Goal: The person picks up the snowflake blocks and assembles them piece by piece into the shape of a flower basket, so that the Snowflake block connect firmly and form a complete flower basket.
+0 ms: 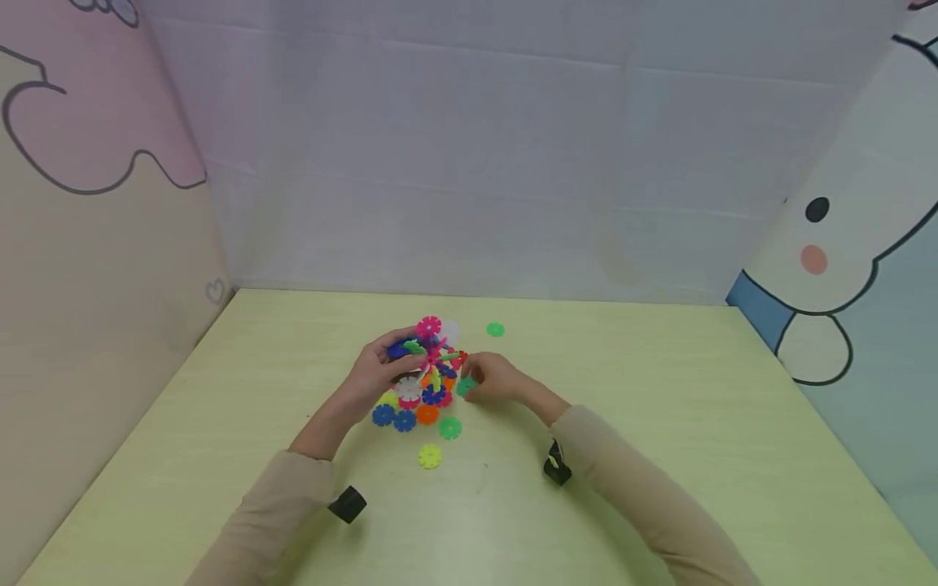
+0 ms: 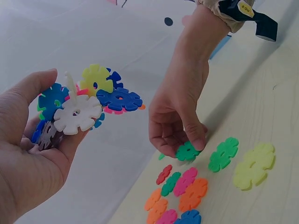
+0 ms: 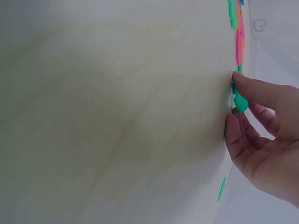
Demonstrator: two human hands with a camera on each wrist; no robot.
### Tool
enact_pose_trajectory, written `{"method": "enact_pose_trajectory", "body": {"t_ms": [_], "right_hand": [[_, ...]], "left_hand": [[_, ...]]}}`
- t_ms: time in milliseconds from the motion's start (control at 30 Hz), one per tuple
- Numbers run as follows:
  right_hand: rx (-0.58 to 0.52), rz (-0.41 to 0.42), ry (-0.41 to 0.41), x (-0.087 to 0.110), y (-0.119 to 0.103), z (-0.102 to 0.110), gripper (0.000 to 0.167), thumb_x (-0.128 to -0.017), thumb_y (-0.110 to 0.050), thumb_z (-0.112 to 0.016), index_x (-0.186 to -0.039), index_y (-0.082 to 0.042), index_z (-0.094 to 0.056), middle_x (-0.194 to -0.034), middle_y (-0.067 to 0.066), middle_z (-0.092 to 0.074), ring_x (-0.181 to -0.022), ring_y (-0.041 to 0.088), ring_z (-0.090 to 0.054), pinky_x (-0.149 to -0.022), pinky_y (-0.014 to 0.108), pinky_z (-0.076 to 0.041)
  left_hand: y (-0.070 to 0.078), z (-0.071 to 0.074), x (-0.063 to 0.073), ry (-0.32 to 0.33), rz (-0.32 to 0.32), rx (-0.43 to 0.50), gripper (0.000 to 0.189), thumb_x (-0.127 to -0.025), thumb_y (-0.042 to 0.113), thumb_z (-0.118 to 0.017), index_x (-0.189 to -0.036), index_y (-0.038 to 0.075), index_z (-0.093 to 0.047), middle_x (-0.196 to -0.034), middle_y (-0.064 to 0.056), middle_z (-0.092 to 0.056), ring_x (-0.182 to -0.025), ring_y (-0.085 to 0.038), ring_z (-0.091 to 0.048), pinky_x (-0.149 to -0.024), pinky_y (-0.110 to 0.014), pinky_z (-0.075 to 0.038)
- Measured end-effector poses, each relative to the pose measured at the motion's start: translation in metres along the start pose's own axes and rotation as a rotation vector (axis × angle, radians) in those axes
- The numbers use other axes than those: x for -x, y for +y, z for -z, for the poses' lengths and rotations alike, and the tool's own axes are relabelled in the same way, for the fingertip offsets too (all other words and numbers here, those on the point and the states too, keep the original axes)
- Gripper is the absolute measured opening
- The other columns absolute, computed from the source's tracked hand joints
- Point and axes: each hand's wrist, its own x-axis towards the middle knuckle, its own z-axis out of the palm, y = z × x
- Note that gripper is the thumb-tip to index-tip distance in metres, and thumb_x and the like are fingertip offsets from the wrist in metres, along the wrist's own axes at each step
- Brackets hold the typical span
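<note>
In the left wrist view, my left hand (image 2: pixel 35 135) grips a cluster of interlocked plastic snowflake discs (image 2: pixel 77 114) in white, yellow, blue and other colours, raised above the tabletop. My right hand (image 1: pixel 498 378) is low by the table, just right of the cluster. Its thumb and curled fingers pinch a green snowflake disc (image 2: pixel 187 151), which shows edge-on as a green disc (image 3: pixel 240 101) in the right wrist view. Loose discs, among them an orange disc (image 2: pixel 193 193) and a pink disc (image 2: pixel 185 182), lie close by that hand.
On the pale yellow table (image 1: pixel 659 423), a yellow disc (image 1: pixel 430 456) and a green disc (image 1: pixel 450 427) lie nearer the person. Another green disc (image 1: pixel 495 329) lies farther back. Blue discs (image 1: pixel 383 414) sit below the cluster. A pale cloth wall (image 1: pixel 469 163) borders the table's back.
</note>
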Motion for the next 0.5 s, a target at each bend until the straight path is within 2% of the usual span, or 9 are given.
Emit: {"method": "enact_pose_trajectory", "body": {"t_ms": [167, 267, 367, 433, 500], "right_hand": [[-0.010, 0.028, 0.029, 0.011, 0.001, 0.006, 0.020, -0.074, -0.002, -0.069, -0.088, -0.004, -0.055, -0.080, 0.004, -0.058, -0.072, 0.015, -0.051, -0.064, 0.023, -0.045], [-0.092, 0.046, 0.086, 0.025, -0.002, 0.014, 0.015, -0.079, 0.000, -0.065, -0.092, 0.001, -0.058, -0.082, 0.011, -0.061, -0.069, 0.020, -0.058, -0.061, 0.026, -0.050], [-0.268, 0.046, 0.217, 0.043, -0.012, 0.025, 0.018, -0.083, 0.001, -0.061, -0.100, 0.007, -0.059, -0.087, 0.019, -0.062, -0.071, 0.028, -0.063, -0.059, 0.032, -0.054], [-0.403, 0.026, 0.329, 0.054, -0.021, 0.032, 0.022, -0.084, 0.001, -0.060, -0.105, 0.008, -0.058, -0.089, 0.021, -0.061, -0.072, 0.028, -0.064, -0.060, 0.034, -0.055], [-0.523, 0.013, 0.436, 0.063, -0.031, 0.038, 0.023, -0.085, -0.001, -0.060, -0.106, 0.006, -0.058, -0.089, 0.019, -0.061, -0.072, 0.021, -0.065, -0.062, 0.031, -0.055]], "left_hand": [[0.003, -0.006, -0.001, -0.018, -0.040, 0.010, 0.053, -0.090, 0.019, -0.057, -0.138, 0.008, -0.036, -0.116, -0.015, -0.050, -0.086, -0.011, -0.058, -0.080, -0.023, -0.049], [0.003, -0.010, -0.002, -0.033, -0.061, 0.026, 0.053, -0.089, 0.018, -0.058, -0.137, 0.007, -0.037, -0.107, -0.008, -0.055, -0.083, -0.010, -0.059, -0.075, -0.021, -0.050], [0.003, -0.014, -0.004, -0.047, -0.067, 0.034, 0.053, -0.089, 0.018, -0.058, -0.137, 0.008, -0.037, -0.104, -0.007, -0.054, -0.083, -0.010, -0.058, -0.075, -0.021, -0.050], [0.003, -0.017, -0.006, -0.055, -0.063, 0.047, 0.053, -0.089, 0.017, -0.058, -0.137, 0.008, -0.036, -0.109, -0.011, -0.052, -0.085, -0.012, -0.058, -0.078, -0.022, -0.050], [0.003, -0.020, -0.007, -0.055, -0.057, 0.047, 0.053, -0.090, 0.017, -0.057, -0.137, 0.008, -0.036, -0.111, -0.013, -0.051, -0.086, -0.012, -0.057, -0.079, -0.023, -0.050]]}}
